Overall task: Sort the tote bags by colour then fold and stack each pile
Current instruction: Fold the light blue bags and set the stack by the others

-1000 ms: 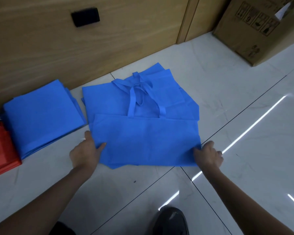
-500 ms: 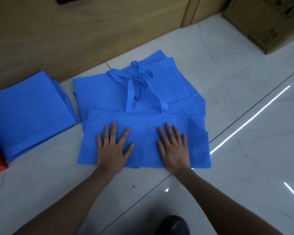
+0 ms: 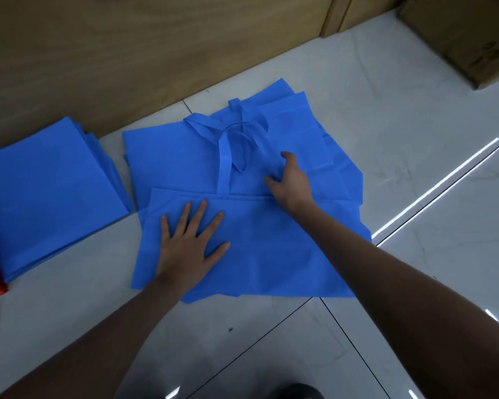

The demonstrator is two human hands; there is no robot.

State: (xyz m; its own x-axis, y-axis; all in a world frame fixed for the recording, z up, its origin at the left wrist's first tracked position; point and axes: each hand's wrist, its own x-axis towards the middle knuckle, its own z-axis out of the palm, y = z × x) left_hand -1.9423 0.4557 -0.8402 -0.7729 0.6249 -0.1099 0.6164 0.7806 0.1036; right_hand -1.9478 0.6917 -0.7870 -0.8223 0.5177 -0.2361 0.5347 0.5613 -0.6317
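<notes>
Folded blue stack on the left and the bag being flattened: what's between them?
Head view: only bare floor tile, a gap pinching nearly shut where the stack's corner nears the bag.

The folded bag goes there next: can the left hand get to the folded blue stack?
Probably yes: the left hand lies flat on the top bag, with only bare floor between it and the folded blue stack.

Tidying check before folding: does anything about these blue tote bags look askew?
Yes. The unfolded blue fabric tote bags beneath the top bag lie fanned at different angles, corners poking out at the far and right sides, and their blue handle straps loop over each other. The folded blue stack at the left looks neater.
</notes>
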